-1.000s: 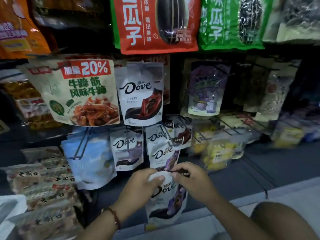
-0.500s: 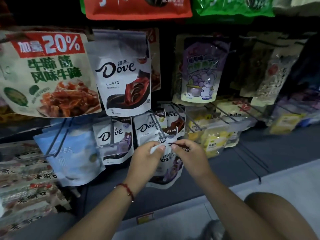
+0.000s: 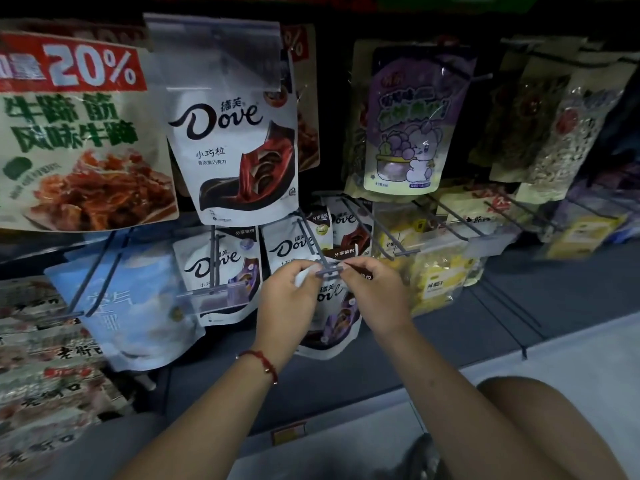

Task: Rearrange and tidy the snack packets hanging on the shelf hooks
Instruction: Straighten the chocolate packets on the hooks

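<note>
Chocolate packet (image 3: 332, 320) was pinched at its top corners by the left hand (image 3: 289, 299) and right hand (image 3: 375, 296), held at the tip of the hook (image 3: 317, 249).

Dove packets (image 3: 232, 140): 5 | hands (image 3: 287, 299): 2 | purple cartoon packet (image 3: 405, 119): 1

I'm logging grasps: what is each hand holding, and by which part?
Both hands, left hand and right hand, pinch one small Dove packet by its top edge, at the hook's tip.

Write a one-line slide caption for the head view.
Both hands pinch a Dove packet's top at the tip of a shelf hook.
</note>
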Demonstrator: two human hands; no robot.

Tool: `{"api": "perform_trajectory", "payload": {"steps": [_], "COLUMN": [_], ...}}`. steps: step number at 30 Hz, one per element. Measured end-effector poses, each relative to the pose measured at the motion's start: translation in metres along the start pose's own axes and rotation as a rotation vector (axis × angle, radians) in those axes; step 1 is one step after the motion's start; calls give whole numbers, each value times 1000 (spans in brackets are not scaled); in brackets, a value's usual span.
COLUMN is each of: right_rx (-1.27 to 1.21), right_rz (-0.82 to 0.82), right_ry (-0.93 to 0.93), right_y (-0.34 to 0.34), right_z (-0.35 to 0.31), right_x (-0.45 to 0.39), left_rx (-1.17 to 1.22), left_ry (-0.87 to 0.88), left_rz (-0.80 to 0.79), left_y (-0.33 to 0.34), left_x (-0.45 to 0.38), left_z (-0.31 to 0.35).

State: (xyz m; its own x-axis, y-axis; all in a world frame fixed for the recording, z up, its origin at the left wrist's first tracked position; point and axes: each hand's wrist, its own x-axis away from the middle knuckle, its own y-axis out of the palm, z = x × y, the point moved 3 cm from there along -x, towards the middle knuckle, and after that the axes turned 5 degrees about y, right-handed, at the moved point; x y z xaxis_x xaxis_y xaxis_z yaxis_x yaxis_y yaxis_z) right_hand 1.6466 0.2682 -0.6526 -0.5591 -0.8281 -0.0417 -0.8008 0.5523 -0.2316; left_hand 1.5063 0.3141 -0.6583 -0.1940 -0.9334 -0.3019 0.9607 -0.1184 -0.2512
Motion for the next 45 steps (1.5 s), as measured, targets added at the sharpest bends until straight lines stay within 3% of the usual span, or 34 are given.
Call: {"api": "perform_trajectory", "payload": {"steps": [13,23,27,31,36,40,45], "right_rx": [21,52,299,672,880,1012,1052], "right_rz": [1,90,78,17,-142,-199,-176], "right_ry": [76,62,-60,-195,-259,-400,-546], "right_y": [21,30,23,9,-24,-40,-34], "right_z": [12,15,11,-2,-28,-68,-132], "right_x": [-5,-7,0,27,66,83,69], "left_rx": [-33,-370,-606,-1009,-1083,-1175,-1333], "left_ry": [-66,-21,110,107,155,537,507], "left_rz": [-5,-29,-129,-323,-527,-374,-204], "left_y": [0,-5,-18,-23,-37,-66,-110], "left_x": [-10,-15,5,49,102,106,44], "left_z": [-17,-29,-12,0,44,91,128]}}
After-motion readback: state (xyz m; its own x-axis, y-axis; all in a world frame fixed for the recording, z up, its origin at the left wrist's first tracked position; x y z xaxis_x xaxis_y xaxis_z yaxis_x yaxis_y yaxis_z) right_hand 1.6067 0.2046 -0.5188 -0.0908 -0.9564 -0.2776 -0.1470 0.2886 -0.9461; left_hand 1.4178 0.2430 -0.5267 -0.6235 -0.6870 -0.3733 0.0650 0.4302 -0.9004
